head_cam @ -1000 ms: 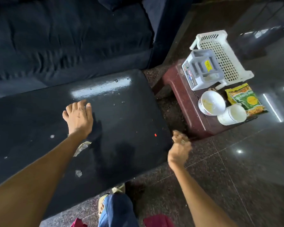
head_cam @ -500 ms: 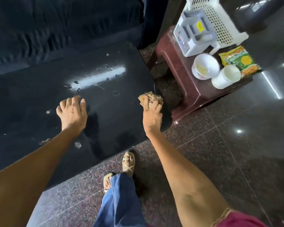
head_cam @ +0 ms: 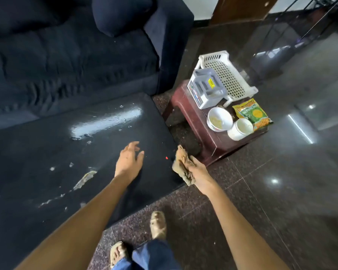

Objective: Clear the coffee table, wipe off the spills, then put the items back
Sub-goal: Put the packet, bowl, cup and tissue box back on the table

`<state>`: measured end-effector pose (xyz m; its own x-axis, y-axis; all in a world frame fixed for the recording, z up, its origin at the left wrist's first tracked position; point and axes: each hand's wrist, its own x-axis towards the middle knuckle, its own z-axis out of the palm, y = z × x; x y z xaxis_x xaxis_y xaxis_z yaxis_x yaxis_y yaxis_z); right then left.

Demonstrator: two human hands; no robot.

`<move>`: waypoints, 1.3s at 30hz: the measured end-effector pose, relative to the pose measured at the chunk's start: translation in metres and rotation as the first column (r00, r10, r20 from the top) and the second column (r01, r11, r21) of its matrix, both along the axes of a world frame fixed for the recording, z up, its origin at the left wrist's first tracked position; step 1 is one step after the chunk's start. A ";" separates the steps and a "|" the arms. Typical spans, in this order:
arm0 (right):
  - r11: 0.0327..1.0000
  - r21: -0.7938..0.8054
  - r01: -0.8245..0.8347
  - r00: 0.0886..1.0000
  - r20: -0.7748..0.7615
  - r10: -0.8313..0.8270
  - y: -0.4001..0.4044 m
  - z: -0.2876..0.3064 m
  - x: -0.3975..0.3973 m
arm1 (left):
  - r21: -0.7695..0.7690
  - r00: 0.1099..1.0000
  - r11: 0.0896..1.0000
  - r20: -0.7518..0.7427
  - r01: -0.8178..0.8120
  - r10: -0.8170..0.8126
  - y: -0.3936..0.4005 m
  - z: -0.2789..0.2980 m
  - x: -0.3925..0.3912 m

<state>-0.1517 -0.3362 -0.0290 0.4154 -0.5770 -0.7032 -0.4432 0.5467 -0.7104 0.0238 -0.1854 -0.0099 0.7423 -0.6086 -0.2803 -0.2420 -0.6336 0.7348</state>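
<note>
A: How is the coffee table [head_cam: 47,152] seen?

B: A long, glossy black top is shown in front of a dark sofa [head_cam: 66,61]. A bright streak of light is reflected near its far edge. Pale crumbs, droplets and one smeared, flaky patch [head_cam: 85,179] are scattered over the left half, and a small red speck [head_cam: 166,158] is seen near the right end.

A: And the hands?

B: The left hand [head_cam: 129,161] is held over the table's right part with fingers spread and relaxed; nothing is gripped, and whether the surface is touched cannot be told. The right hand [head_cam: 198,172] is closed round a crumpled tan cloth [head_cam: 181,165], held at the table's right edge.

A: What has been counted off the table?

B: On one dark red stool [head_cam: 213,145], just right of the table, five items are set: one white perforated basket [head_cam: 226,75], one grey-and-white plastic holder [head_cam: 205,88] resting partly in front of the basket, one white bowl [head_cam: 220,118] with yellowish residue, one white cup [head_cam: 240,129] beside the bowl, and one green-and-yellow snack packet [head_cam: 252,114] behind the cup.

A: Anything else?

B: Two sandalled feet [head_cam: 157,224] and a blue trouser leg [head_cam: 154,256] are seen on the speckled stone floor [head_cam: 281,191].
</note>
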 end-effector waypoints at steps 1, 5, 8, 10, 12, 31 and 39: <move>0.994 0.105 -0.038 0.989 0.147 0.022 -0.004 0.008 0.010 | -0.006 0.993 1.000 -0.118 -0.010 0.009 -0.011 0.003 0.002; 0.945 0.304 -0.125 0.924 0.381 0.000 -0.011 0.026 0.040 | -0.015 0.716 0.998 -0.697 -0.059 0.032 -0.035 0.014 0.011; 0.922 0.321 -0.215 0.915 0.397 0.075 -0.031 0.043 0.058 | -0.081 0.590 0.993 -0.807 -0.082 -0.017 -0.052 0.021 0.032; 0.923 0.267 -0.277 0.908 0.386 0.161 -0.054 0.057 0.061 | -0.124 0.604 0.987 -0.796 -0.102 -0.038 -0.069 0.026 0.043; 0.932 0.071 -0.356 0.891 0.326 0.316 -0.085 0.075 0.063 | -0.139 0.640 0.983 -0.767 -0.120 -0.030 -0.101 0.038 0.045; 0.775 -0.627 0.081 0.991 0.137 0.007 -0.402 0.132 0.058 | -0.269 0.926 0.958 -0.324 0.105 -0.192 -0.457 0.104 0.040; 0.628 -0.752 -0.199 0.980 -0.151 0.130 -0.436 0.109 0.078 | -0.111 0.999 0.994 -0.054 -0.005 -0.001 -0.466 0.070 0.062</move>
<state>-0.0734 -0.7725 0.0799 0.5244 -0.8477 -0.0798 -0.5408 -0.2593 -0.8002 0.0861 -0.6515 0.0601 0.7290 -0.6369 -0.2507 -0.1991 -0.5478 0.8126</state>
